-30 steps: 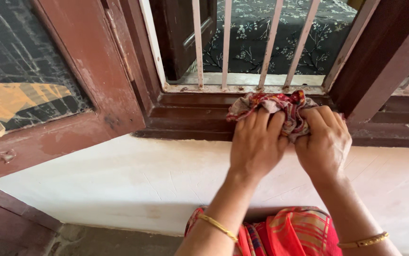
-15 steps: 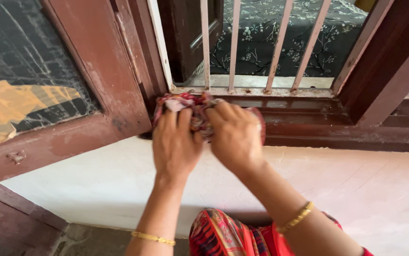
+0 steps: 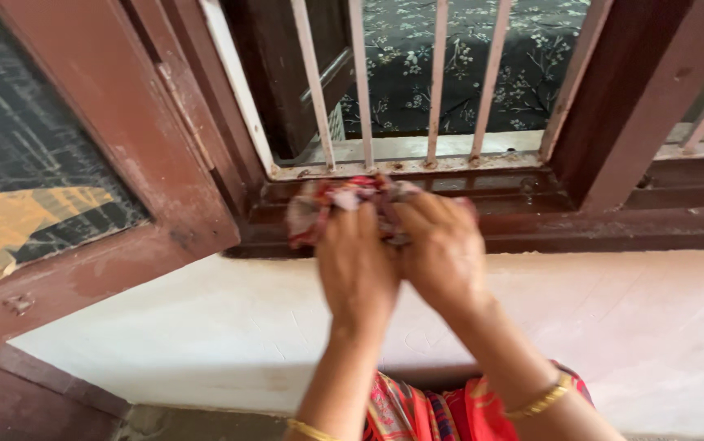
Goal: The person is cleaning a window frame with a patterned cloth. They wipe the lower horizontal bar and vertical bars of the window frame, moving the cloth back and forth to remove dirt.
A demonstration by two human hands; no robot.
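Note:
Both my hands press a crumpled red and white patterned cloth (image 3: 329,202) against the dark brown wooden window sill (image 3: 613,229). My left hand (image 3: 358,260) covers the cloth's left part, fingers curled over it. Right beside it, touching, my right hand (image 3: 442,249) grips the cloth's right part. The cloth sits just below the white vertical window bars (image 3: 434,82), near the frame's left corner. The hands are motion-blurred. Gold bangles ring both wrists.
An open window shutter (image 3: 82,163) with a brown frame and dark pane swings out at the left. A thick brown upright post (image 3: 638,90) stands to the right. Below the sill runs a white plastered wall (image 3: 662,327). Dark floral fabric (image 3: 523,57) lies behind the bars.
My hands and the cloth slid left along the sill, from near the right post towards the left corner of the frame. Both hands kept hold of the cloth.

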